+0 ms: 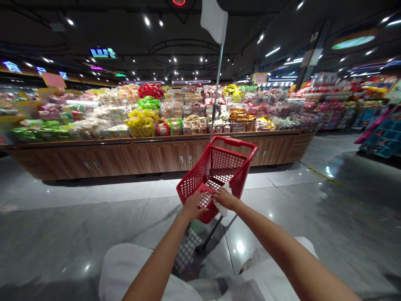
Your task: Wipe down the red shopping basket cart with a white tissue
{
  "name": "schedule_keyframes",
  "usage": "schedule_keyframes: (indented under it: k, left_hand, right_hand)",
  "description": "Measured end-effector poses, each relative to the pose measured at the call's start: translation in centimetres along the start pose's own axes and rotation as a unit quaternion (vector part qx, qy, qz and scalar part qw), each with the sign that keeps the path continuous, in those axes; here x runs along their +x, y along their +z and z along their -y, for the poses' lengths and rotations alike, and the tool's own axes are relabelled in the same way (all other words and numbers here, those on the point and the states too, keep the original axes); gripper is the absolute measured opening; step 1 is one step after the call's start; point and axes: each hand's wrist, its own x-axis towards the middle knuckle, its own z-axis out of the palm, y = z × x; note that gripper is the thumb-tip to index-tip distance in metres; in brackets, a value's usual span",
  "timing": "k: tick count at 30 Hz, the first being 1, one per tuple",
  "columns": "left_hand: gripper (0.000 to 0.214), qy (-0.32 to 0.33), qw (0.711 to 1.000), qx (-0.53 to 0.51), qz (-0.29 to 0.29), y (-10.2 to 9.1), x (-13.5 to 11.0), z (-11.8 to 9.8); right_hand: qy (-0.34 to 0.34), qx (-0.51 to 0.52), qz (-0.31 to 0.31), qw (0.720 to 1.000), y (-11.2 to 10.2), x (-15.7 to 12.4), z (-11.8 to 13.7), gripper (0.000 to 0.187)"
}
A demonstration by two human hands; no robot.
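The left hand (191,205) curls closed over the near rim of a red wheeled basket (200,179), and the right hand (224,199) grips that rim just beside it, pinching a white paper (222,207) against it. A loosened grip could let the paper drop. The glossy floor tiles (78,234) below may turn slippery if damp. Ahead, a thin pole (217,88) rises from the basket, topped by a white flag (214,19). Steered too close, the basket could knock the wooden display counter (94,156) and dislodge its heaped snack packets (140,123).
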Motion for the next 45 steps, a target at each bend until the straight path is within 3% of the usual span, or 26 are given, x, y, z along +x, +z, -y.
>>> schedule_keyframes:
  k: [5, 10, 12, 17, 22, 26, 32, 38, 41, 45]
  left_hand:
    - [0.057, -0.103, 0.982, 0.15, 0.058, -2.4, -0.2, 3.4]
    - [0.038, -0.094, 0.978, 0.181, 0.051, -1.1, -0.6, 3.2]
    - [0.039, -0.106, 0.976, 0.183, 0.044, -0.5, -0.9, 2.6]
    - [0.043, -0.126, 0.975, 0.181, 0.035, -0.2, -1.6, 1.5]
    - [0.035, -0.09, 0.976, 0.188, 0.057, -1.2, -1.7, 1.6]
    - [0.025, -0.054, 0.978, 0.186, 0.079, -1.7, -1.3, 1.9]
    - [0.025, -0.064, 0.973, 0.207, 0.082, -0.8, -1.2, 1.2]
    - [0.025, -0.074, 0.974, 0.208, 0.056, -0.6, -1.8, 1.0]
    - [0.025, -0.073, 0.974, 0.207, 0.05, -0.5, -2.1, 1.2]
    - [0.024, -0.056, 0.98, 0.187, 0.041, 0.0, -2.3, 1.3]
  right_hand:
    - [-0.088, -0.003, 0.019, 0.996, -1.3, -2.3, -1.0, 0.032]
    - [-0.132, 0.032, 0.022, 0.991, -1.7, -3.4, 0.3, 0.035]
    - [-0.093, 0.051, 0.017, 0.994, -1.4, -3.3, 1.8, 0.035]
    - [0.09, 0.084, -0.03, 0.992, -0.4, -2.4, 5.5, 0.033]
    - [0.053, 0.069, -0.066, 0.994, -0.8, -3.2, 6.0, 0.033]
    - [0.088, 0.01, -0.085, 0.992, -0.4, -3.9, 4.9, 0.062]
    - [0.125, -0.011, -0.029, 0.992, 1.9, -1.9, 5.8, 0.027]
    - [0.16, 0.001, -0.012, 0.987, 2.5, 0.7, 8.5, 0.022]
    - [0.134, 0.012, -0.009, 0.991, 1.9, -0.1, 7.6, 0.022]
    - [0.084, 0.002, -0.06, 0.995, 0.9, -3.4, 4.1, 0.027]
